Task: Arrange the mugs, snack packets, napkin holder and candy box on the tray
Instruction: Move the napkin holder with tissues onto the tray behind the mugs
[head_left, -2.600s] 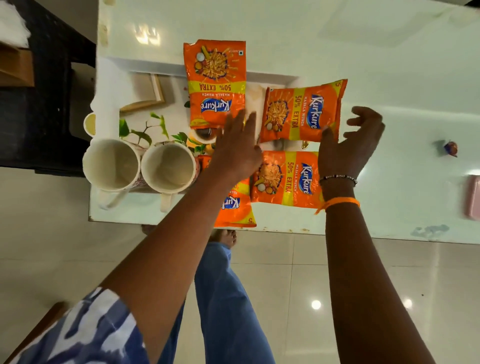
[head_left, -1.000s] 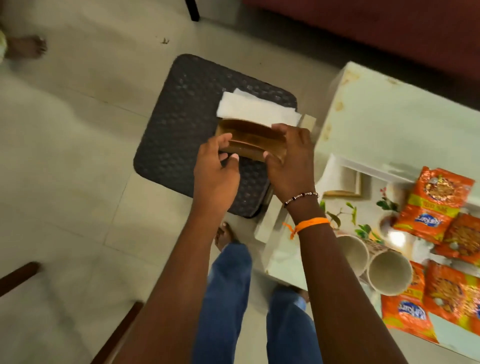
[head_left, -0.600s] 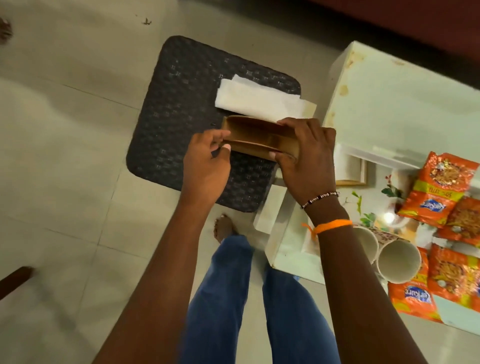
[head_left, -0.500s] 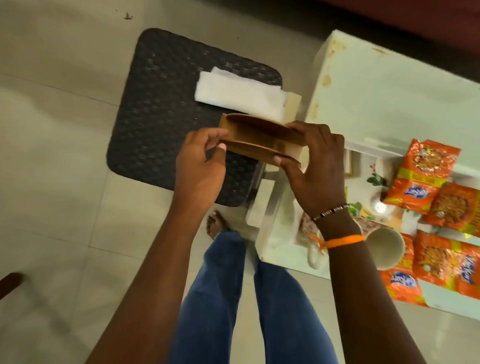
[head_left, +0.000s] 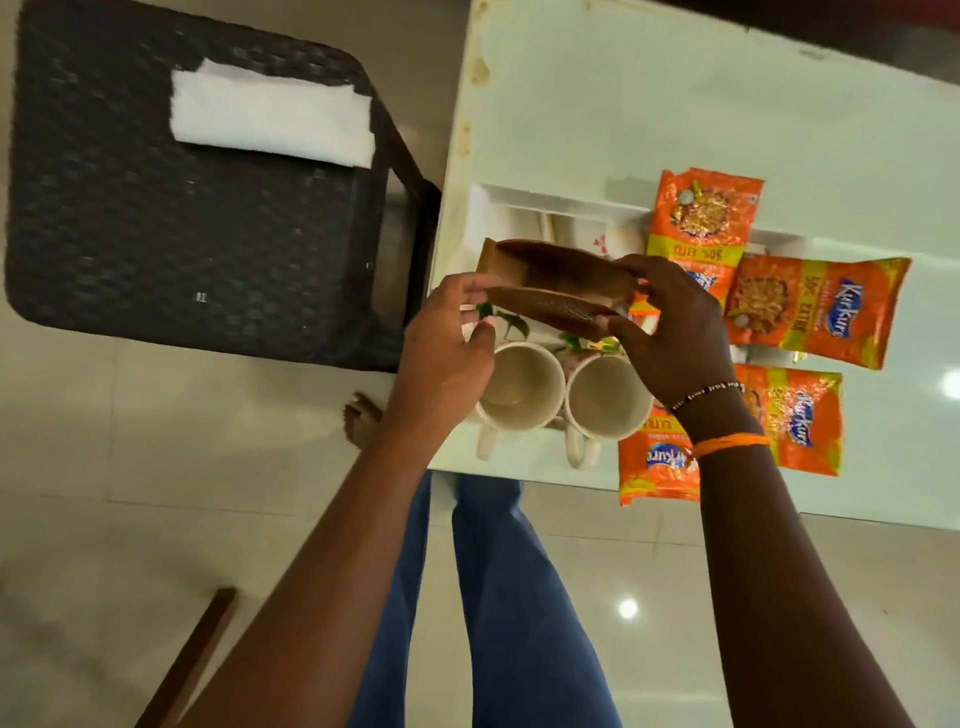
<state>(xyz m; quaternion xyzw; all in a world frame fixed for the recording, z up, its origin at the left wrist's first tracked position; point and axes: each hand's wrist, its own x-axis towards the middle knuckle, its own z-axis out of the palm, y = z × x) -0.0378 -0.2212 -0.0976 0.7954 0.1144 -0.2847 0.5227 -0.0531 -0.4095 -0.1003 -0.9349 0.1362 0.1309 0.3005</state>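
Item one: we log a brown wooden napkin holder (head_left: 558, 283), two curved walls with an open slot between, held in the air above the 9 o'clock end of the white rectangular tray with leaf print (head_left: 511, 200). We cannot tell whether it touches anything beneath.

Item two: the left hand (head_left: 447, 358), at 9 o'clock of the holder, has its grip closed on the holder's near-left end, thumb and fingertips pinching the wall.

Item three: the right hand (head_left: 670, 325), at 3 o'clock of the holder, has its grip wrapped around the opposite end, fingers curled over the top; a beaded band and an orange thread sit on the wrist.

Item four: two cream ceramic mugs (head_left: 563, 397) stand upright side by side, touching, at 6 o'clock of the holder, handles pointing toward 6 o'clock.

Item five: four orange foil snack packets (head_left: 810, 306) lie flat toward 3 o'clock of the holder, one at 12 o'clock of the group, one at 3 o'clock, two nearer 6 o'clock, partly hidden by the right forearm.

Item six: the tray rests on a pale glossy counter (head_left: 675, 104).

Item seven: a dark woven stool (head_left: 156, 234) stands at 9 o'clock of the counter, bearing a folded stack of white paper napkins (head_left: 270, 117).
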